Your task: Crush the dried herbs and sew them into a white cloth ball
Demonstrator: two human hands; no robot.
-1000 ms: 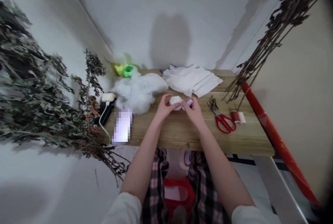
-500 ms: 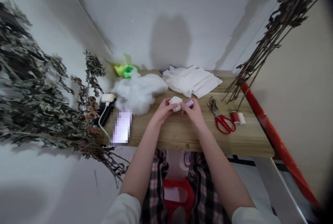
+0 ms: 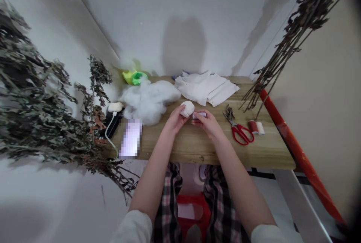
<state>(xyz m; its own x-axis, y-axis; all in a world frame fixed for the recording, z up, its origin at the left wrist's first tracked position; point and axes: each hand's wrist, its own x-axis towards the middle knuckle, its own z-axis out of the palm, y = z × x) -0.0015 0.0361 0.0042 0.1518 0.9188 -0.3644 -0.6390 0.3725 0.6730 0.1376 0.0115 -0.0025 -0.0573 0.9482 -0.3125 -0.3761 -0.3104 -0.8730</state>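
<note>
My left hand (image 3: 175, 120) is closed around a small white stuffed ball (image 3: 187, 108), held just above the wooden table (image 3: 197, 147). My right hand (image 3: 205, 122) sits right beside it, fingers pinched on a small pale purple object (image 3: 199, 114) that touches the ball's lower right side. Both hands hover over the middle of the table. A heap of white stuffing (image 3: 149, 99) lies just to the left of my left hand.
White cloth pieces (image 3: 207, 87) lie at the back. Red scissors (image 3: 239, 131) and two thread spools (image 3: 256, 127) are to the right. A phone (image 3: 130, 138), a charger (image 3: 115, 107) and a green-yellow item (image 3: 133, 77) sit left. Dried branches (image 3: 42, 107) hang on both sides.
The white ball has become rounder and risen slightly in my left hand. My right hand shifted a little left with the purple object. The view moved slightly.
</note>
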